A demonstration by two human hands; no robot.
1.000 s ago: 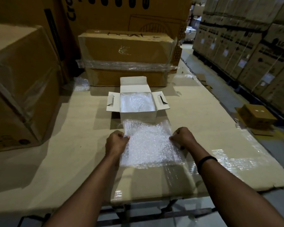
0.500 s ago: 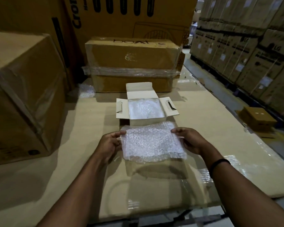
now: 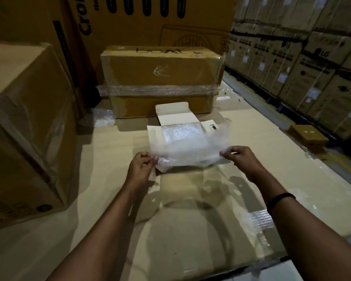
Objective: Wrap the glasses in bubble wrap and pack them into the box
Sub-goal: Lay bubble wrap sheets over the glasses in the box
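A small white box (image 3: 171, 116) stands open at the middle of the cardboard-covered table, flaps spread, with bubble wrap filling its inside. In front of it and partly over it hangs a clear sheet of bubble wrap (image 3: 190, 148), blurred and lifted off the table. My left hand (image 3: 141, 165) pinches its left edge, and my right hand (image 3: 241, 159) pinches its right edge. The sheet hides the box's front wall. No bare glass shows.
A taped brown carton (image 3: 160, 78) stands right behind the white box, a large carton (image 3: 24, 128) at the left. A scrap of bubble wrap (image 3: 103, 117) lies at the back left. Stacked cartons (image 3: 302, 57) line the aisle at right; a small brown box (image 3: 308, 136) sits on the floor.
Both hands have lifted the bubble wrap sheet off the table and carried it forward to the white box; it now hangs over the box's front.
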